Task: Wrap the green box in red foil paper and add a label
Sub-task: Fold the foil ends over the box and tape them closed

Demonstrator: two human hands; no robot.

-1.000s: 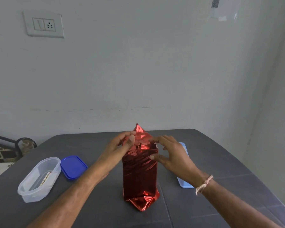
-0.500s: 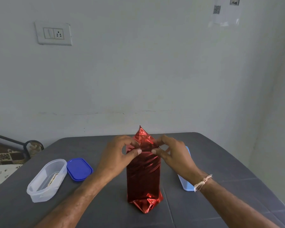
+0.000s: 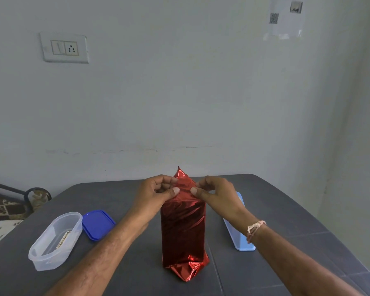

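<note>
A tall box fully covered in shiny red foil paper [image 3: 183, 229] stands upright in the middle of the dark grey table [image 3: 286, 210]. No green shows through the wrap. The foil rises to a pointed flap at the top and is crumpled into a folded point at the near bottom. My left hand [image 3: 156, 194] pinches the foil at the top left edge between thumb and fingers. My right hand [image 3: 214, 194] pinches it at the top right edge the same way. A small printed label lies inside the clear plastic tub [image 3: 56, 240] at the left.
A blue lid [image 3: 97, 224] lies beside the clear tub. A light blue flat lid or tray [image 3: 239, 236] lies right of the box, partly behind my right forearm. A wall stands just past the table's far edge. A chair frame shows at the far left.
Both hands closed in from the box's sides onto the top foil and now pinch it at the two upper edges. The top flap is drawn into a tidier point.
</note>
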